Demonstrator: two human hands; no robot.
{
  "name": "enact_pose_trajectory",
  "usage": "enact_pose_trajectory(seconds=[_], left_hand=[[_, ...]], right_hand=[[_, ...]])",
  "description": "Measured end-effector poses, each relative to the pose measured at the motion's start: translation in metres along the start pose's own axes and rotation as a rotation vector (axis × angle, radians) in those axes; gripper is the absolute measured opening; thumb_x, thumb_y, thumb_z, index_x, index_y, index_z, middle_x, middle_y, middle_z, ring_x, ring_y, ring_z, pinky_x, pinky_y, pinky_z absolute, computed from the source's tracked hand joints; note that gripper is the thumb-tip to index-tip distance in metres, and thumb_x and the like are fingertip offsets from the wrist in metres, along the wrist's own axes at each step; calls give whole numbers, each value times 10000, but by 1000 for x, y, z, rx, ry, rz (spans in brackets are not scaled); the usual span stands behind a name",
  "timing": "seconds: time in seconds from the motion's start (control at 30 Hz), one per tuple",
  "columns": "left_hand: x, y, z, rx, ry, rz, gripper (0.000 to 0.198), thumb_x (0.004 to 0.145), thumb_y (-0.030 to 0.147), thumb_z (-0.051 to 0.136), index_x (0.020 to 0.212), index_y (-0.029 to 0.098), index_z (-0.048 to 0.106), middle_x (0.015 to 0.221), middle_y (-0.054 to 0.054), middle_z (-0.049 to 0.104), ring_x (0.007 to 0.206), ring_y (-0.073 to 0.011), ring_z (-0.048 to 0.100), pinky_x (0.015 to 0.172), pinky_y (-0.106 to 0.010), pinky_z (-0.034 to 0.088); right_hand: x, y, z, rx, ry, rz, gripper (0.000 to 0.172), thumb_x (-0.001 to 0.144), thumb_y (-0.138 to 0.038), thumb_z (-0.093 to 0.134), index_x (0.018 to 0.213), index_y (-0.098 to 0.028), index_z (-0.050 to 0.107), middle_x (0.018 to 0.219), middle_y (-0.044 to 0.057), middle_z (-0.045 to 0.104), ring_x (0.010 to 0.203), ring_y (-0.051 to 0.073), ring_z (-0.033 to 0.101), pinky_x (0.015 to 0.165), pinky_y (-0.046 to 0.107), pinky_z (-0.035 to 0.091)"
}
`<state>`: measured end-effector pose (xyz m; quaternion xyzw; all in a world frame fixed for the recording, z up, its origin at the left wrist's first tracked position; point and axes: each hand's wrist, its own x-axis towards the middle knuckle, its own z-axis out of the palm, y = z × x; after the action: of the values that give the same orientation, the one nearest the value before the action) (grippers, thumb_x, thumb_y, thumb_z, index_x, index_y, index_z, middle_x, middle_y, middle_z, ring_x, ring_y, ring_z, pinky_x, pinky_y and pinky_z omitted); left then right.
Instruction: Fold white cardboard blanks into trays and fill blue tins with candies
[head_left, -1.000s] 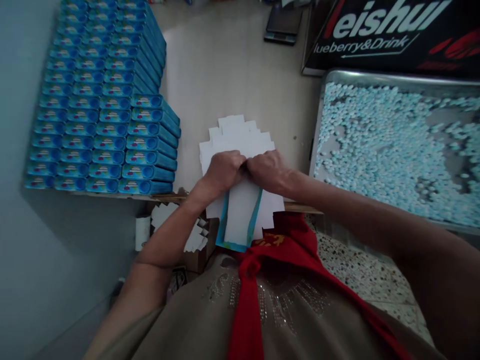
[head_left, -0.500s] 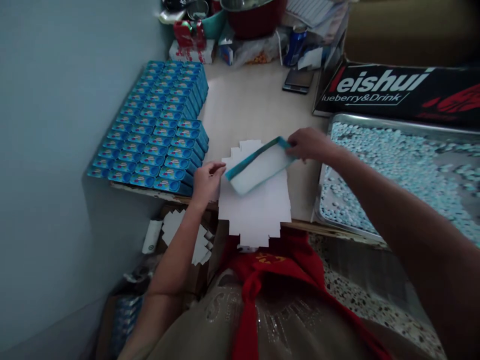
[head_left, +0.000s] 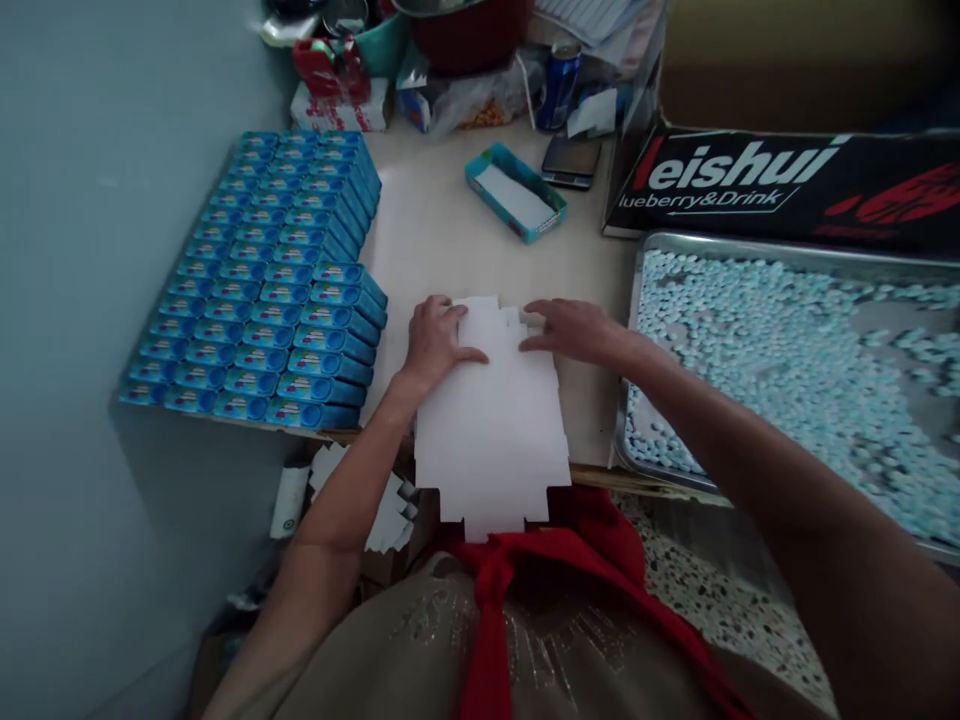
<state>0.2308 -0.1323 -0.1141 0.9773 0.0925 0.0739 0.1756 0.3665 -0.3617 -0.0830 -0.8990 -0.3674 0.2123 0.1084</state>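
A flat white box blank (head_left: 487, 430) with notched edges and flaps lies before me, overhanging the table's front edge. My left hand (head_left: 433, 342) rests at its far left edge, fingers curved loosely and thumb stretched across the white card. On the opposite side, my right hand (head_left: 574, 330) is by the small far right flaps, its thumb and index finger apart. Both hands are open. Farther back sits a folded blue box tray (head_left: 517, 195) with a white inside, away from both hands.
Rows of blue boxes (head_left: 259, 280) stand at left. To the right, a metal tray (head_left: 626, 440) holds many small pale-blue pieces, with a black carton (head_left: 750, 180) behind it. A blue can (head_left: 559, 85), a dark flat device (head_left: 571, 160) and a red tape dispenser (head_left: 330, 68) are at the back.
The folded blue tray has left my right hand and now lies at the back of the table. My right hand has come back to the white blank, and my left has moved onto it.
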Motion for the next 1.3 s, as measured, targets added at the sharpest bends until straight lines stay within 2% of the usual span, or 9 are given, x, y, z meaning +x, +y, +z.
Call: enact_pose_trajectory(seconds=[0.1,0.27,0.47,0.53,0.67,0.8,0.97,1.03,1.3], left_hand=[[0,-7,-2,-33,145,67,533,661,408,1013,1105,223,784,1328,-130,666,1245,-361,595,1103,-486,473],[6,-9,-17,-52,209,167,109,894,309,834,871,233,759,950,-59,763,959,-272,692,931,-437,525],[-6,-6,-30,-1,192,225,125,985,311,720,887,242,755,903,-66,772,920,-257,721,877,-392,533],[-10,-4,-28,7,164,178,50,966,253,737,995,230,771,1018,-82,796,982,-261,742,868,-373,551],[-17,-1,-21,52,88,108,339,913,126,751,1245,191,751,1304,-148,766,1191,-303,736,983,-411,584],[-29,5,-15,110,176,104,331,935,152,734,1260,212,756,1459,-158,696,1217,-302,733,1007,-433,603],[-40,9,-16,102,356,139,28,952,209,741,945,225,763,1022,-93,806,974,-265,753,842,-381,578],[-42,8,-20,39,357,201,117,960,183,718,851,224,724,875,-56,771,866,-232,732,772,-346,546],[-45,3,-56,-292,344,252,146,1004,333,711,879,258,718,896,-16,765,869,-188,712,828,-323,555]], right_hand=[[-17,2,22,-24,100,-88,813,882,-592,776,1580,-254,536,1371,160,656,1222,371,641,1009,458,522],[-37,9,28,38,276,-174,723,890,-544,787,1518,-249,587,1380,174,631,1276,407,587,1073,561,510],[-43,2,30,180,384,-262,574,949,-470,735,1470,-250,636,1369,143,667,1260,357,613,1103,534,497],[-34,-5,34,159,368,-269,580,950,-462,726,1484,-257,630,1396,141,657,1267,361,602,1102,540,497],[-20,-14,42,52,293,-229,589,947,-425,715,1495,-232,621,1405,167,646,1256,385,584,1073,553,510],[-30,-16,49,-35,304,-180,574,958,-387,689,1503,-225,607,1420,192,622,1264,410,571,1036,574,514],[-53,-14,48,-27,380,-139,548,954,-355,686,1482,-225,617,1444,187,613,1288,428,550,1023,598,516],[-60,-13,46,37,410,-143,549,941,-348,704,1472,-241,616,1450,174,616,1306,421,551,1033,598,517],[-78,-8,40,545,431,-127,646,870,-435,760,1467,-290,559,1352,110,690,1199,332,654,907,485,576]])
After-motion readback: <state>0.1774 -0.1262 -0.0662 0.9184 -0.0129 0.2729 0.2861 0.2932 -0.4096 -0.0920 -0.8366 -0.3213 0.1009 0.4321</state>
